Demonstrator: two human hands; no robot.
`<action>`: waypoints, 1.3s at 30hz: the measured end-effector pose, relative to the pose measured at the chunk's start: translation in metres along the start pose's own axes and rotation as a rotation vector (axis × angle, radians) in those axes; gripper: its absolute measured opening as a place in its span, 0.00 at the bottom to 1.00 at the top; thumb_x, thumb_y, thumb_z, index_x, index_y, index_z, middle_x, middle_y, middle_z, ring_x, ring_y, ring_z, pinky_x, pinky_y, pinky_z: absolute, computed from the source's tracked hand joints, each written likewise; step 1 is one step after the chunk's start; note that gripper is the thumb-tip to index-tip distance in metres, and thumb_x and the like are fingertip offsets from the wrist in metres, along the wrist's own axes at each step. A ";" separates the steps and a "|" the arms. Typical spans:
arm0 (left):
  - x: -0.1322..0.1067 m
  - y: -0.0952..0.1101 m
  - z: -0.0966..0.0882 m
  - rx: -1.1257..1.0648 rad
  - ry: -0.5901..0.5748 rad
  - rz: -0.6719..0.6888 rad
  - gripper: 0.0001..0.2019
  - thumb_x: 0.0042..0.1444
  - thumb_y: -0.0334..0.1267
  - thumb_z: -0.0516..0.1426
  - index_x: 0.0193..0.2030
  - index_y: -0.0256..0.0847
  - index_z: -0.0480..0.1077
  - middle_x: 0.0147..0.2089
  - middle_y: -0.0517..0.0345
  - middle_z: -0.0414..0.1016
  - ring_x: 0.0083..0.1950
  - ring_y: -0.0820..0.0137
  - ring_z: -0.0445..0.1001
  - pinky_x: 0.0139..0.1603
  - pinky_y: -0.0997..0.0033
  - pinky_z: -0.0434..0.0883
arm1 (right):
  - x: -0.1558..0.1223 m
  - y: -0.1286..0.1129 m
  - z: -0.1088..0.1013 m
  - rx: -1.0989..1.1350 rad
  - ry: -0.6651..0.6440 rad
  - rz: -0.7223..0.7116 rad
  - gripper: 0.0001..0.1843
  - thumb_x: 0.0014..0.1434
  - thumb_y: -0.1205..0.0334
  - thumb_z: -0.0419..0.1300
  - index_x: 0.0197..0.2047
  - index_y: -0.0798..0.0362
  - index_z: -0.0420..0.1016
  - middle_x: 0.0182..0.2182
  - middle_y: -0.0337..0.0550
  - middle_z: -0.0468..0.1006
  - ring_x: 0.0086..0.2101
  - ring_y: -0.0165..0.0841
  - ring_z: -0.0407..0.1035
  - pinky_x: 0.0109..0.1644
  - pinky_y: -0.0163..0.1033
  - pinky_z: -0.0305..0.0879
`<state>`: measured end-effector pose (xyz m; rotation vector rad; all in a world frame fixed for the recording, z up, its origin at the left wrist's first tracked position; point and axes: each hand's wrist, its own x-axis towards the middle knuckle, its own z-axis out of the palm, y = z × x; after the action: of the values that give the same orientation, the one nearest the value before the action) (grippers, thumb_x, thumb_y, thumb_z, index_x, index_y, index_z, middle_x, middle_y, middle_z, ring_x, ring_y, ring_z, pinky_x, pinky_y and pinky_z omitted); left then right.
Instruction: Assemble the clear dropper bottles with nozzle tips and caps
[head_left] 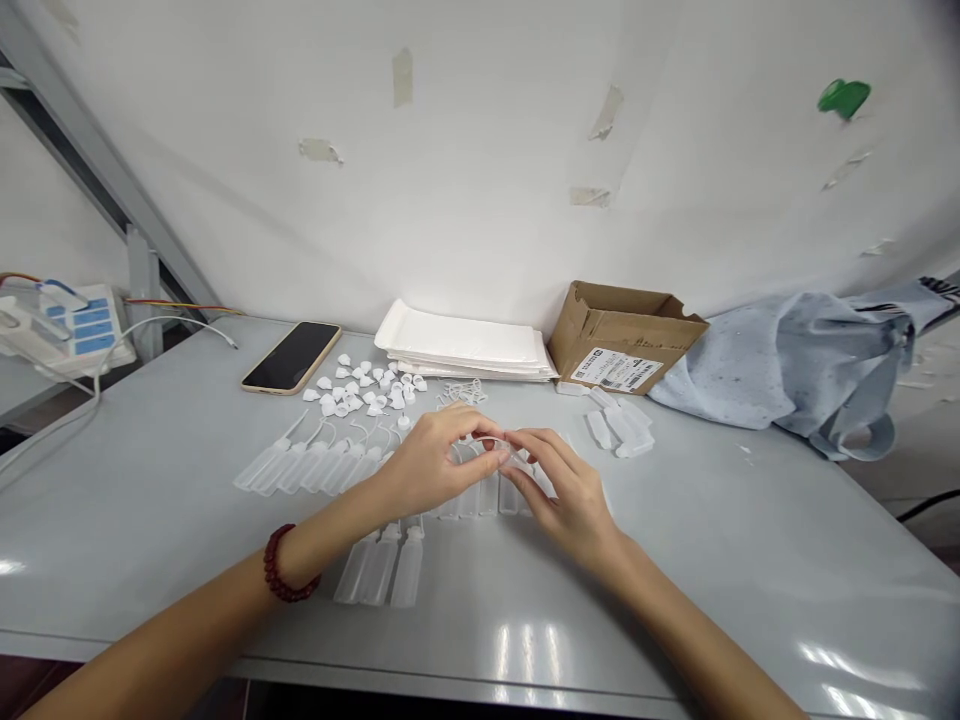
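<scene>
My left hand [439, 458] and my right hand [559, 485] meet over the middle of the grey table [720, 540]. Both pinch one small clear plastic bottle [504, 453] between their fingertips. A row of several clear squeeze bottles [315, 467] lies to the left of my hands. Three more bottles [382, 570] lie just under my left wrist, which wears a dark red bead bracelet [283, 570]. Several small white caps [364, 385] are scattered behind the row. A few bottles [622, 428] lie to the right.
A phone [292, 356] lies face up at the back left. A stack of white trays [465, 345] and an open cardboard box [622, 335] stand against the wall. A blue-grey cloth bag [810, 360] lies at the right. A device with cables [64, 325] sits at far left.
</scene>
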<state>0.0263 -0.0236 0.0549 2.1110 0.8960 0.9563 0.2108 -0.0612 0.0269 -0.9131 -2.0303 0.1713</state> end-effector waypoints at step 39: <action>-0.012 0.008 0.008 0.490 -0.047 0.363 0.18 0.55 0.37 0.59 0.50 0.36 0.60 0.48 0.47 0.69 0.48 0.59 0.65 0.47 0.58 0.67 | 0.009 -0.027 -0.003 0.753 0.157 0.937 0.15 0.45 0.58 0.69 0.32 0.54 0.70 0.22 0.32 0.72 0.23 0.25 0.65 0.29 0.32 0.63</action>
<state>0.0297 -0.0396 0.0527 2.7730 0.7959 0.9221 0.1957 -0.0751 0.0467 -1.2257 -1.0851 1.2272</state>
